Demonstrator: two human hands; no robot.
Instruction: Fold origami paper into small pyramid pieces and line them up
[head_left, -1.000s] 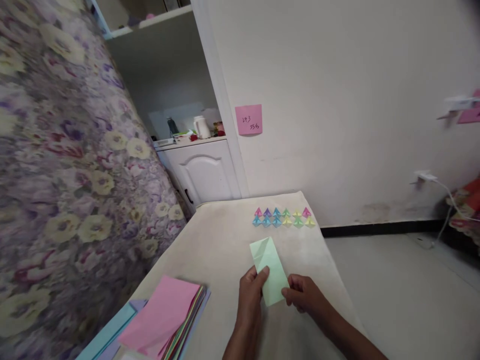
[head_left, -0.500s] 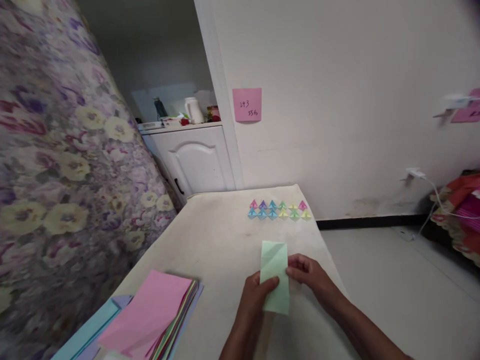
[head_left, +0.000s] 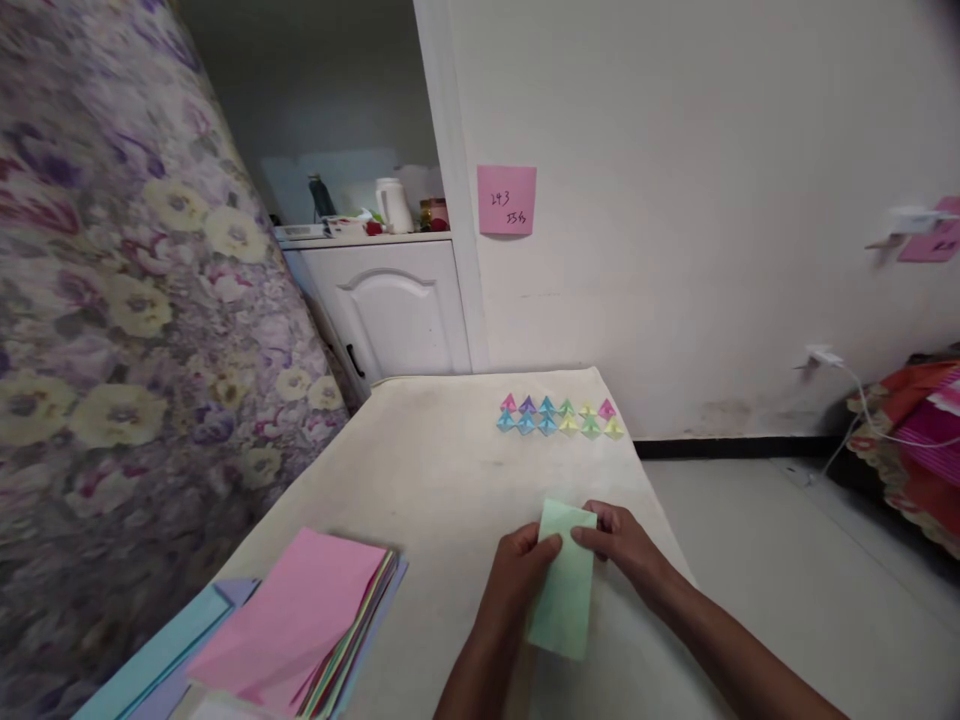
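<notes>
A light green strip of paper (head_left: 564, 600), longer than it is wide, is held above the table at its near right part. My left hand (head_left: 521, 565) grips its left edge, thumb on top and the other fingers behind it. At the upper right edge my right hand (head_left: 619, 540) pinches the same paper, thumb in front. Beyond the hands, several small folded paper pieces (head_left: 547, 424) in pink, purple, blue, green and yellow stand in two rows.
A stack of coloured paper with a pink sheet (head_left: 300, 610) on top lies at the table's near left, beside light blue paper (head_left: 165, 650). The cream-covered table (head_left: 435, 450) meets the wall. A floral curtain (head_left: 150, 400) hangs at left; a white cabinet (head_left: 394, 320) stands behind.
My right hand has gone from the paper's right edge to a pinch with the thumb over its upper right part. The paper has shifted slightly right and tilted.
</notes>
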